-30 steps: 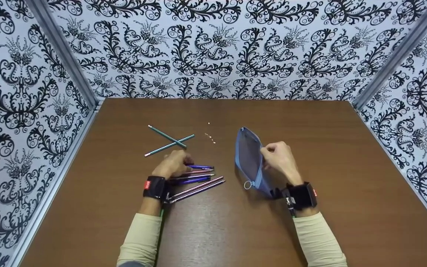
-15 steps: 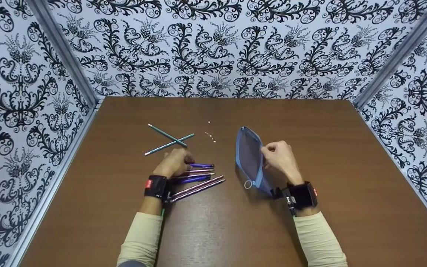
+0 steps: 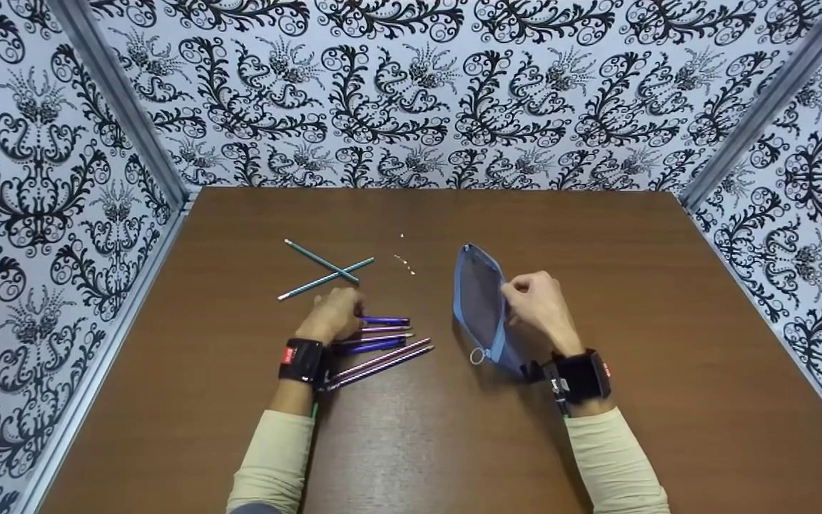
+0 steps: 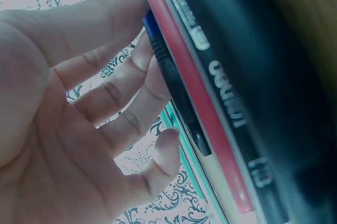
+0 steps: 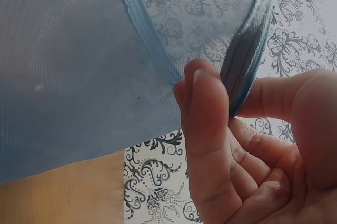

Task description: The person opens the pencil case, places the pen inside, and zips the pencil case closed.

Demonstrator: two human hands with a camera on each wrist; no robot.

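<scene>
In the head view my left hand (image 3: pixel 335 315) bends over a loose row of pens and pencils, its fingertips pinching the near end of a blue pen (image 3: pixel 389 321). Seen from the left wrist, the thumb and fingers meet at a pen with a black grip (image 4: pixel 171 77), behind a red pencil (image 4: pixel 195 82) and a dark pencil (image 4: pixel 226 98) with lettering. My right hand (image 3: pixel 541 308) pinches the zip edge of a blue mesh pencil case (image 3: pixel 479 300) between thumb and index finger. The case stands upright with its mouth spread, and a ring hangs from the zip pull.
Two teal pencils (image 3: pixel 311 258) lie crossed beyond the left hand. Another blue pen (image 3: pixel 382 345) and a striped pencil (image 3: pixel 382 360) lie nearer the person. Small white bits (image 3: pixel 405 265) dot the brown table (image 3: pixel 596 228), which patterned panels (image 3: pixel 411 93) enclose on three sides.
My left fingertips have drawn slightly left, and the blue pen beneath them has shifted a little the same way. The right hand and pencil case stay in place.
</scene>
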